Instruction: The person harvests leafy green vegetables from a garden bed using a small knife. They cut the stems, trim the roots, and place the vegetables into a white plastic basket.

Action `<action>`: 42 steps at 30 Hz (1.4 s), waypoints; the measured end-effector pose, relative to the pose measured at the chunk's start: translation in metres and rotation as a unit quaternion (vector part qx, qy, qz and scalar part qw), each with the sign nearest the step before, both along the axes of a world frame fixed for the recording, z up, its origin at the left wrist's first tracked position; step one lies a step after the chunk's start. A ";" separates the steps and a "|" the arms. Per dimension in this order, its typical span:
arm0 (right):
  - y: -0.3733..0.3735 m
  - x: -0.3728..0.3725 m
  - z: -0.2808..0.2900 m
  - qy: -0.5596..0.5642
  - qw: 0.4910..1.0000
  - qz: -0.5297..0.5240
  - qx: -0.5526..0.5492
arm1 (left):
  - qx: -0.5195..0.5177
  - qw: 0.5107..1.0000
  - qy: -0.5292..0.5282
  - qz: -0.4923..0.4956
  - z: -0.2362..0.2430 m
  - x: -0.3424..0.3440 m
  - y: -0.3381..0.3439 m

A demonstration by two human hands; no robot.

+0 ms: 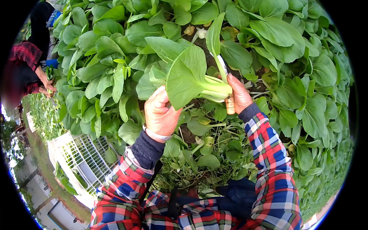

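Observation:
A head of bok choy (188, 78) lies sideways before me, its broad leaves to the left and its pale cut base to the right. My left hand (161, 111) is closed round the leafy part; the leaves hide some of its fingers. At the base, my right hand (240, 94) grips a knife with a light wooden handle (230, 105). Its blade is mostly hidden behind the stalks. One single leaf (215, 36) stands up from beside my right thumb, its stalk bent away from the head. Whether the thumb pinches that stalk against the blade, I cannot tell.
Dense bok choy plants (283, 34) surround my hands. Below them lie loose leaves and trimmings (207, 161). A white slatted plastic crate (82, 153) with greens inside sits at lower left. At far left another person's hand (46, 81) reaches toward the plants.

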State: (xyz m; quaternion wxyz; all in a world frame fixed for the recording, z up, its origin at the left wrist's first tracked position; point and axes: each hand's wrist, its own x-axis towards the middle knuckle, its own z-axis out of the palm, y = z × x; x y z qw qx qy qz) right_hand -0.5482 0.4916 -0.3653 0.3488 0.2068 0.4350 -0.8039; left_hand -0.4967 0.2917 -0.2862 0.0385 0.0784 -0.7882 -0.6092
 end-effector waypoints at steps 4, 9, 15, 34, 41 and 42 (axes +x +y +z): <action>0.020 0.026 0.013 -0.088 0.996 0.001 -0.030 | -0.133 0.982 -0.006 -0.132 0.011 0.031 0.013; 0.048 0.059 0.011 -0.114 0.991 0.069 0.011 | -0.184 0.951 -0.028 -0.247 0.062 0.065 0.048; 0.026 0.079 0.018 -0.089 0.994 0.060 -0.001 | -0.374 0.877 0.078 -0.291 0.027 0.057 0.071; -0.007 -0.039 0.030 0.287 0.897 -0.054 0.333 | -0.362 0.857 -0.301 -0.209 0.001 -0.135 0.040; -0.061 -0.051 -0.026 0.324 0.851 0.100 0.401 | -0.488 0.793 -0.342 -0.129 -0.045 -0.139 -0.035; -0.072 -0.055 -0.032 0.345 0.837 0.093 0.415 | -0.491 0.796 -0.335 -0.116 -0.042 -0.135 -0.037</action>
